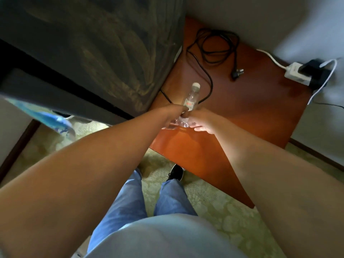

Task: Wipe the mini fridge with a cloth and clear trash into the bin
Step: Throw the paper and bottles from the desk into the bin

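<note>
Bottle (192, 95) base behind hands (175, 116)

You have one view only: the head camera, wide-angle, looks steeply down past your outstretched arms onto the desk (242, 112) and carpet (214, 202), close over your own legs.

A reddish-brown wooden tabletop (242, 112) carries a coiled black cord (210, 51) with its plug at the far side, a white power strip (296, 73) at the right edge, and the mini fridge (89, 53) on the left
</note>
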